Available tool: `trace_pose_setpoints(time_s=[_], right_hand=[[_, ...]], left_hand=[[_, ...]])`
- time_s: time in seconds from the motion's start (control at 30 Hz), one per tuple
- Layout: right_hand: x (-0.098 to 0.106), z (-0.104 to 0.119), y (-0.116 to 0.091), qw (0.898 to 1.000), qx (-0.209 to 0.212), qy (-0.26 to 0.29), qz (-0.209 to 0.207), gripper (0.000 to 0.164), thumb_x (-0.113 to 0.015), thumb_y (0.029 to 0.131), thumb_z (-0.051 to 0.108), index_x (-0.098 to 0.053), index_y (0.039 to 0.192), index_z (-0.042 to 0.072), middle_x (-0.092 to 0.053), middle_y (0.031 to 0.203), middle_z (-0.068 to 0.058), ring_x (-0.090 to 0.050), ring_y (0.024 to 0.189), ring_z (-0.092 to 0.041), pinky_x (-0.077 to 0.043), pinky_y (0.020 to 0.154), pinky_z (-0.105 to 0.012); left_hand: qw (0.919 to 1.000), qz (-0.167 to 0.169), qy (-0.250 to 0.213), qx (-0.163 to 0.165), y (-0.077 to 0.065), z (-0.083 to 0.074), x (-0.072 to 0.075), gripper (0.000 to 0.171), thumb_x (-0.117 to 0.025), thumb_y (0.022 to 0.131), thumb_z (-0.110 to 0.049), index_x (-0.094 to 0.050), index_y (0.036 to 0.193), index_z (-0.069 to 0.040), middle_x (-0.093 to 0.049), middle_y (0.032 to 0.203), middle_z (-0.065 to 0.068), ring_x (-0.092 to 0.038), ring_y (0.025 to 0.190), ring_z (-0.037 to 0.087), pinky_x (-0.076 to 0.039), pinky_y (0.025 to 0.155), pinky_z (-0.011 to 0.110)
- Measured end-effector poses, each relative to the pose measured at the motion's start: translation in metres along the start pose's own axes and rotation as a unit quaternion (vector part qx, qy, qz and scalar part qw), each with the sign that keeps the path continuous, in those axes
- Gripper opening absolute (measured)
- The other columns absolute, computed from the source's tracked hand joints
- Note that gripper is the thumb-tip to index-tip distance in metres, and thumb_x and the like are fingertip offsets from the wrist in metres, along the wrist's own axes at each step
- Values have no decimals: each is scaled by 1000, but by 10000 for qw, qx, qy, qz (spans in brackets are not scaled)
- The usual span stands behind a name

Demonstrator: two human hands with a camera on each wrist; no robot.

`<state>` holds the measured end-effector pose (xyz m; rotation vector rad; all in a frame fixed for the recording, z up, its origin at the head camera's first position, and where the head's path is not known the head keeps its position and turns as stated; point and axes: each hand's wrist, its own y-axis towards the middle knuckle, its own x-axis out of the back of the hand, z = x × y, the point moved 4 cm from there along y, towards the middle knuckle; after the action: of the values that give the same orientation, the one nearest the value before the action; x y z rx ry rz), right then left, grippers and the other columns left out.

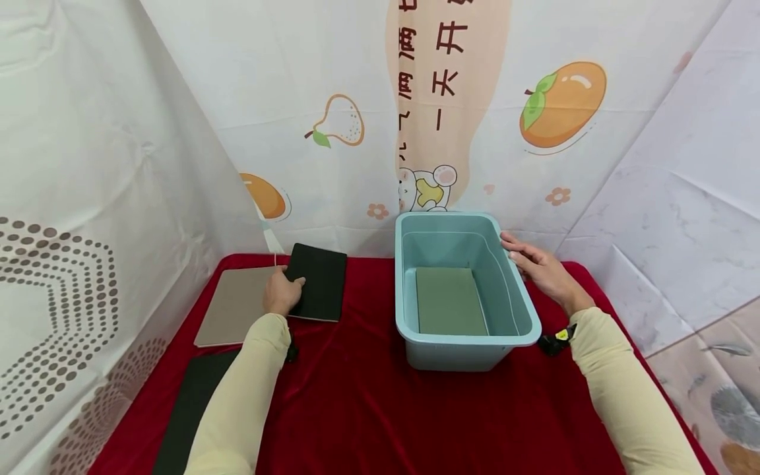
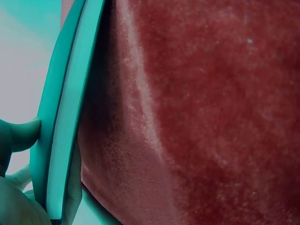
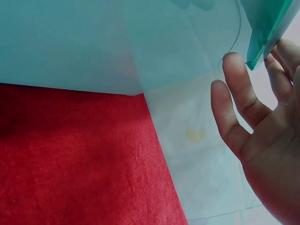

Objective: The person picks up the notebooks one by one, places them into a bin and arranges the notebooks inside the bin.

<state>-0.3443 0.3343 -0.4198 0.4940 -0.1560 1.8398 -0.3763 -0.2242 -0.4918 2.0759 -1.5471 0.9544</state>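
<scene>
My left hand [image 1: 282,292] grips a black notebook [image 1: 320,280] by its left edge. In the left wrist view the thumb presses one cover of the notebook [image 2: 70,117] and fingers show on the other side; its page edges face the camera. At the right, my right hand [image 1: 543,270] lies against the outer right side of a light blue plastic bin [image 1: 469,340], fingers mostly straight. The right wrist view shows the hand [image 3: 272,126] with some fingertips at the bin's rim [image 3: 269,35]. A grey-green notebook [image 1: 449,300] lies flat on the bin's floor.
Left of the black notebook lies a beige notebook [image 1: 234,307], partly behind the left hand. Nearer, a dark flat item [image 1: 192,402] is partly covered by the left sleeve. Red cloth [image 1: 350,402] covers the table. Printed white curtains [image 1: 267,79] hang behind and at both sides.
</scene>
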Motion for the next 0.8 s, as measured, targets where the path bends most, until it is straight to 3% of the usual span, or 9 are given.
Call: trace_pose_setpoints(time_s=[0.2,0.4,0.8], right_hand=[[2,-2,1,9999,-99,62,-82,49,-48,109,26,-44,155,6,-28,170,3,-58,116,9,-56,81,-20],[1,-3,1,9997,-181,116,-124,50,-48,109,27,-44,155,8,-29,169,6,-61,101,1,-55,79,-22],[0,-1,-1,9997,-178,82,-146,48,-48,109,27,-45,154,9,-28,170,4,-58,112,6,-54,79,-19]], left_hand=[[9998,-91,-107,-104,-1,-4,1,60,-59,103,-28,-38,155,-8,-50,150,25,-53,130,45,-45,107,60],[9996,-181,-155,-155,-3,-6,3,57,-58,103,-27,-41,155,-10,-52,149,24,-54,129,45,-46,106,60],[9981,-409,-333,-311,-4,-7,5,54,-55,104,-23,-44,155,-8,-49,154,22,-49,137,45,-42,112,59]])
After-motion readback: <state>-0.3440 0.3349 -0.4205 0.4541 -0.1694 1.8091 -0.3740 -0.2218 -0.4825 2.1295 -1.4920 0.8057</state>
